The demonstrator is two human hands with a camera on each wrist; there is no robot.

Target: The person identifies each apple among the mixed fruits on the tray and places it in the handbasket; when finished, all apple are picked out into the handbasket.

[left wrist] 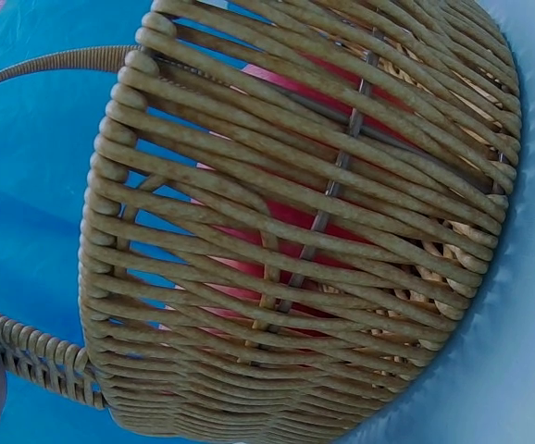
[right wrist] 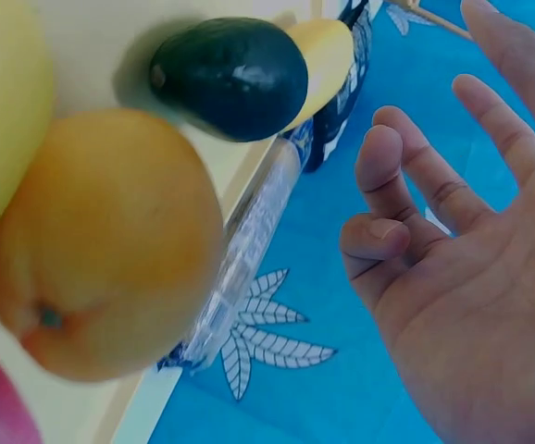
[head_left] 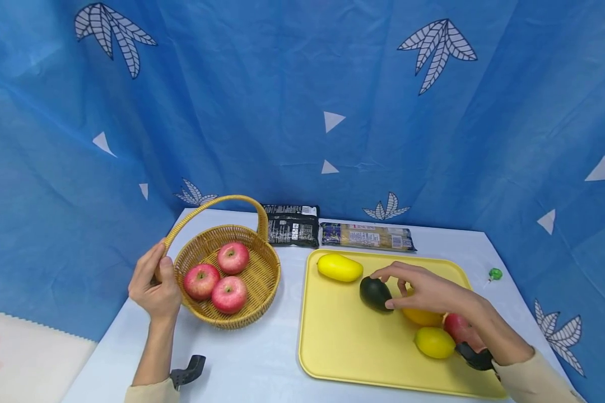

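Note:
My left hand (head_left: 156, 285) grips the handle (head_left: 201, 209) of a woven basket (head_left: 271, 291) on the left. Inside the basket lie three red apples (head_left: 230, 295); red shows through its weave (left wrist: 295, 231) in the left wrist view. Over a yellow tray (head_left: 327, 341), my right hand (head_left: 418, 288) hovers with spread, slightly bent fingers beside a dark green avocado (head_left: 374, 294). In the right wrist view, that hand (right wrist: 471, 240) looks apart from the avocado (right wrist: 230, 79) and holds nothing. An orange (right wrist: 110, 240) sits nearer the wrist, partly hidden under the hand in the head view.
On the tray are also a long yellow fruit (head_left: 340, 267), a lemon (head_left: 434, 342) and a red fruit (head_left: 462, 331). A black packet (head_left: 292, 226) and a clear noodle packet (head_left: 365, 236) lie along the back. A small green item (head_left: 495, 273) lies right of the tray.

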